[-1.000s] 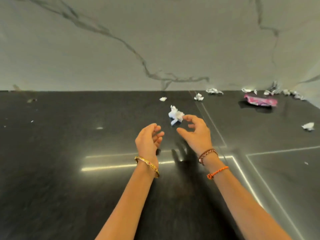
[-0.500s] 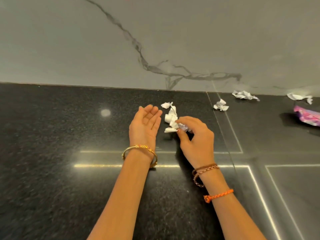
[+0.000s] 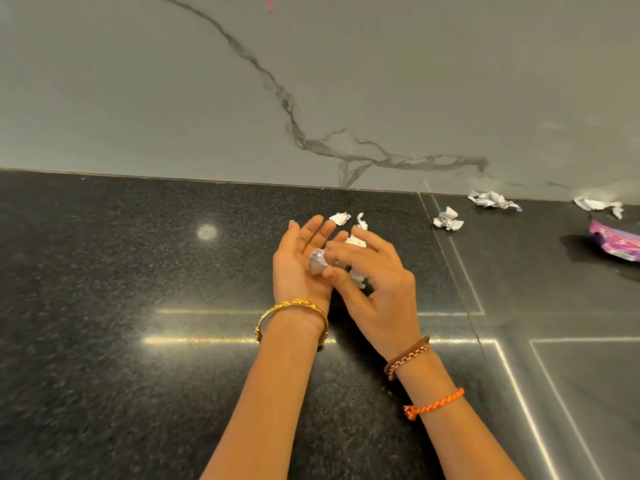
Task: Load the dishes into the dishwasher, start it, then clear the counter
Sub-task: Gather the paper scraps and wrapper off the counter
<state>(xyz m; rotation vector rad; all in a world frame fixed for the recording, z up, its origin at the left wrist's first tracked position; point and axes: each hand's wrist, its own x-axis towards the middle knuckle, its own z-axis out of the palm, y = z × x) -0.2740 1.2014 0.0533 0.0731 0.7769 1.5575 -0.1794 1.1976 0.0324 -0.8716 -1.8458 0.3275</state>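
Paper scraps (image 3: 447, 219) on counter (image 3: 138, 271), seemingly near wall (image 3: 138, 81).

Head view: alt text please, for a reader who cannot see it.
The right hand pinches a crumpled paper scrap into the upturned, open left hand above a black counter. More scraps and a purple wrapper lie to the right.

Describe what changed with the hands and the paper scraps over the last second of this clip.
The right hand reached to the scraps on the counter, pinched a crumpled scrap and carried it left onto the palm of the left hand, which opened flat, palm up, to receive it. The other scraps by the wall and the pink wrapper lie as before.
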